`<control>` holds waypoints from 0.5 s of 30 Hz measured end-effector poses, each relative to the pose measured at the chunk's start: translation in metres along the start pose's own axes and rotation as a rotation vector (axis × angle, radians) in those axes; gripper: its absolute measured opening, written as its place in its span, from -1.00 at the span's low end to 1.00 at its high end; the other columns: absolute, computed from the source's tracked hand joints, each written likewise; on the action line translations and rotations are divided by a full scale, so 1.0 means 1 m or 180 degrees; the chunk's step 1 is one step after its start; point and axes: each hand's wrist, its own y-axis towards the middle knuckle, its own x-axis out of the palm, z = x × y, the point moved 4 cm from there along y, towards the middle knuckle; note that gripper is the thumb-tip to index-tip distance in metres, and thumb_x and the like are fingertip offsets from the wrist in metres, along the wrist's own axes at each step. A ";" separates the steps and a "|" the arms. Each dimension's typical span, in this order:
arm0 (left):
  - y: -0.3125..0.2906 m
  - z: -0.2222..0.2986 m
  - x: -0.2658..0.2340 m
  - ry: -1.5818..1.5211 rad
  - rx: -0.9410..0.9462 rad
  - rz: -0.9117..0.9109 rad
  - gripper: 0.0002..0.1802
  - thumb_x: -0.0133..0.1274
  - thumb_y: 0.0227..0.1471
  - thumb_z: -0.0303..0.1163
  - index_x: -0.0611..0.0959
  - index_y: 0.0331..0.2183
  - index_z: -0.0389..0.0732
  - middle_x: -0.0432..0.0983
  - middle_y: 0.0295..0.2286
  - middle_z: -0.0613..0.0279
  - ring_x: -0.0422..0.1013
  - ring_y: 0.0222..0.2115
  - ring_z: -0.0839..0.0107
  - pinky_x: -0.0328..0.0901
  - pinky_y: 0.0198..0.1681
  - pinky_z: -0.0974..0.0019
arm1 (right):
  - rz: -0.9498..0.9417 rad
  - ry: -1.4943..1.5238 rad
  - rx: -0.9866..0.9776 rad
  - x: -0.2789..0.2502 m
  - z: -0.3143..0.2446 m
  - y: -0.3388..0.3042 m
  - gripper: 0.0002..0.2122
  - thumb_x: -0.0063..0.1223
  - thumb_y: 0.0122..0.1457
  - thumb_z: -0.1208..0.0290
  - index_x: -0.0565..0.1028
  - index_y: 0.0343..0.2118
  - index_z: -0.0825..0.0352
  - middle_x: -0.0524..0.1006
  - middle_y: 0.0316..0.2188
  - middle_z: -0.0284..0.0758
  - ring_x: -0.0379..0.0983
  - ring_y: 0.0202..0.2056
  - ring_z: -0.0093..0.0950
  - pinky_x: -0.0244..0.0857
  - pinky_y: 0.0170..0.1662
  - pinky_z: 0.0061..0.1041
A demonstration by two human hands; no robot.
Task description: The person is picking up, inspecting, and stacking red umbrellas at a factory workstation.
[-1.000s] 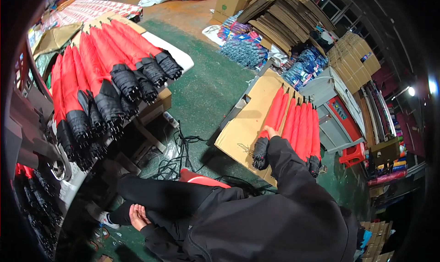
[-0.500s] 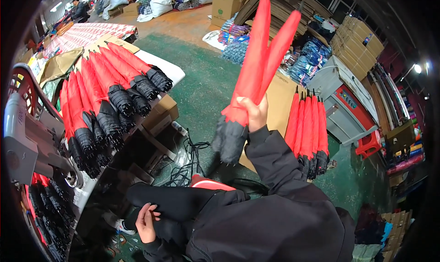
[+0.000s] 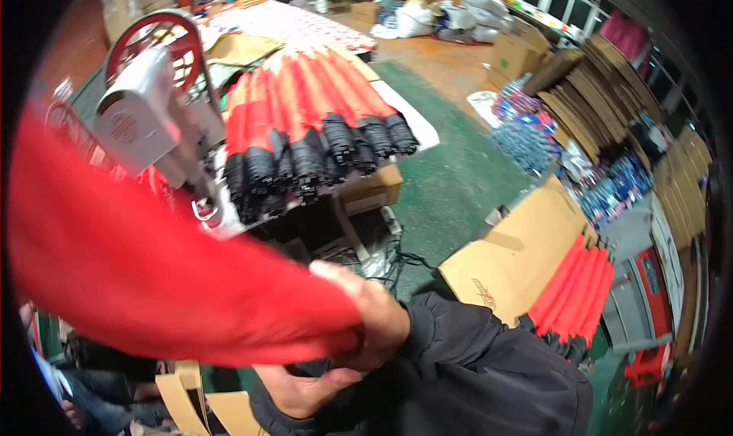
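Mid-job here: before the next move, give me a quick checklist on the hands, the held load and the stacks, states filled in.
1. Right hand closed on the red umbrella fabric: ok.
2. Left hand supporting that fabric: cannot tell; it is just below, contact unclear.
3. Far tip of the held fabric in view: not ok; it is cut off at the picture's left rim.
4. Held fabric clear of the grey machine: cannot tell; they overlap in this view.
5. Umbrellas on the table lying side by side: ok.
6. Umbrellas on the right in a row by the cardboard: ok.
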 end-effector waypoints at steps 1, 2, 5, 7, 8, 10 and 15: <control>0.006 0.008 0.002 -0.0309 0.0031 -0.0026 0.02 0.30 0.08 -0.10 0.15 0.31 -0.45 0.32 0.20 -0.18 0.33 0.18 0.05 0.15 0.31 0.06 | -0.0213 0.0144 0.0127 0.015 0.001 -0.003 -0.07 0.40 -0.15 0.40 0.15 0.30 0.60 0.45 0.04 0.15 0.51 -0.01 0.07 0.44 0.06 -0.18; -0.004 0.008 -0.011 -0.0363 -0.0459 0.0376 -0.11 0.31 0.05 -0.24 0.25 0.24 -0.45 0.37 0.17 -0.17 0.36 0.14 0.08 0.20 0.28 0.05 | -0.0436 0.0290 0.0218 0.029 -0.002 -0.001 -0.06 0.39 -0.17 0.40 0.13 0.30 0.61 0.46 0.01 0.13 0.51 -0.04 0.07 0.44 0.04 -0.18; -0.016 0.001 -0.035 -0.0255 -0.0902 0.1477 -0.14 0.39 -0.09 -0.48 0.35 0.20 -0.44 0.45 0.09 -0.11 0.41 0.12 0.11 0.26 0.24 0.08 | -0.0910 0.0294 0.0176 0.064 -0.001 0.003 -0.02 0.39 -0.16 0.37 0.08 0.32 0.63 0.42 0.04 0.15 0.48 -0.03 0.04 0.43 0.05 -0.20; -0.023 -0.011 -0.053 0.0005 -0.0849 0.1617 -0.19 0.36 -0.07 -0.50 0.35 0.18 -0.44 0.47 0.06 -0.10 0.44 0.07 0.15 0.30 0.20 0.13 | -0.1247 0.0248 0.0067 0.085 0.005 0.002 -0.01 0.40 -0.08 0.26 0.06 0.33 0.65 0.38 0.06 0.20 0.44 0.02 0.03 0.43 0.07 -0.26; -0.030 -0.018 -0.062 0.0038 -0.0811 0.1685 -0.19 0.36 -0.08 -0.52 0.35 0.18 -0.44 0.47 0.04 -0.08 0.45 0.05 0.17 0.31 0.19 0.13 | -0.1292 0.0299 0.0026 0.091 0.007 0.004 -0.01 0.40 -0.08 0.26 0.06 0.33 0.65 0.38 0.06 0.20 0.44 0.02 0.03 0.43 0.07 -0.26; -0.041 -0.030 -0.078 0.0070 -0.0783 0.1789 -0.19 0.36 -0.09 -0.53 0.35 0.17 -0.44 0.48 0.02 -0.06 0.46 0.02 0.18 0.32 0.17 0.14 | -0.1644 0.0790 0.0249 0.100 0.016 0.002 -0.04 0.39 0.01 0.20 0.07 0.34 0.63 0.42 0.00 0.13 0.48 -0.04 -0.01 0.43 0.00 -0.27; -0.067 -0.051 -0.109 -0.0086 -0.1055 0.1704 -0.14 0.35 -0.13 -0.55 0.33 0.20 -0.41 0.47 0.01 -0.02 0.47 -0.02 0.19 0.33 0.15 0.17 | -0.2189 0.1337 0.0819 0.125 0.052 0.003 -0.41 0.26 0.23 0.29 0.36 0.26 0.43 0.55 -0.25 -0.17 0.52 -0.25 -0.29 0.41 -0.12 -0.38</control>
